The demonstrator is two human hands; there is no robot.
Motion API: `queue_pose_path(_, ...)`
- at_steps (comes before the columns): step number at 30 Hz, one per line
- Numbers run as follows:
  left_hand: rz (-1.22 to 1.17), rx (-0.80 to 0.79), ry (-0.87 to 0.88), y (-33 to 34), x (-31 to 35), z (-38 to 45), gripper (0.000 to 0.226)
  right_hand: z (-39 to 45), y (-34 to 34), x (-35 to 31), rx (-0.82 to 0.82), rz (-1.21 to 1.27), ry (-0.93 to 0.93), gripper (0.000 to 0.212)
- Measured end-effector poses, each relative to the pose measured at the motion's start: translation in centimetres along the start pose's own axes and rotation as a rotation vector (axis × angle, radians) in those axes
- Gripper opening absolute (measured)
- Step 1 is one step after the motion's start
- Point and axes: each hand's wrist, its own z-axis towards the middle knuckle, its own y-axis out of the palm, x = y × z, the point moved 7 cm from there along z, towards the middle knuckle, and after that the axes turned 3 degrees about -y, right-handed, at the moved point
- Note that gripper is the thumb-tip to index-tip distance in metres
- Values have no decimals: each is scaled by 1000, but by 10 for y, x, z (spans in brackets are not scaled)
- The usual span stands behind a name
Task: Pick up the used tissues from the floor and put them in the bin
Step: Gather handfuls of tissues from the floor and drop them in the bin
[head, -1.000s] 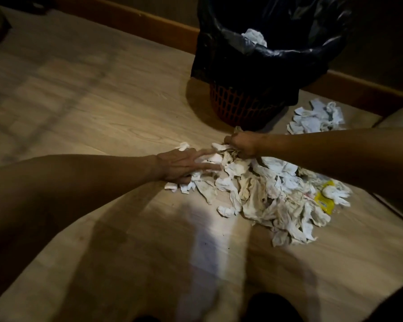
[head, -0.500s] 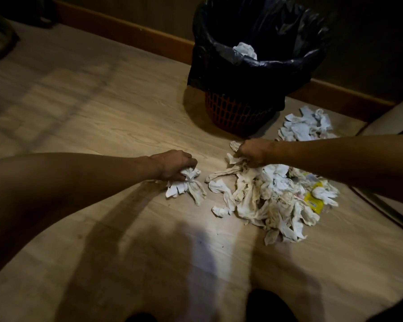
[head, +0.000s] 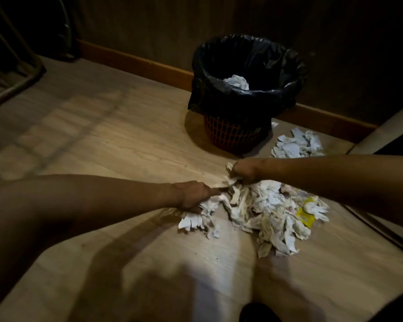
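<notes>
**Both hands in the heap, most of it still on the floor**

At the near edge of the pile, the left hand (head: 192, 196) has its fingers (head: 213, 194) curled shut over a small bunch of crumpled white used tissues (head: 197, 219), which trails onto the floor just beside the main heap; the right hand (head: 244, 169) is bunched closed on the far upper edge of that heap, its fingers buried in the paper, so what exactly they hold cannot be told apart from the rest.

Outward from the hands spreads the large pile of off-white crumpled tissues (head: 270, 212) on the pale wood-grain floor (head: 116, 145); a small yellow wrapper (head: 306, 214) lies among them at the right; a second, smaller cluster of white tissues (head: 297, 145) sits well apart, beside the bin.

Behind stands the red mesh bin lined with a black plastic bag (head: 242, 98), against the wooden skirting; one white wad (head: 236, 82) already shows inside it.

Judged from this, the task is barely begun: a little is binned; both piles remain to be gathered and carried over in several handfuls.
</notes>
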Motion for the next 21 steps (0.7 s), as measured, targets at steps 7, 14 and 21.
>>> queue_pose_path(7, 58, -123, -68, 32, 7, 36, 99, -29, -10, 30, 22, 75, 130, 45)
queue_pose_path(14, 73, -148, -128, 36, -10, 40, 63, -56, -10, 44, 14, 138, 205, 43)
queue_pose_path(21, 14, -35, -309, -17, -52, -13, 51, -59, -55, 39, 153, 214, 249, 41)
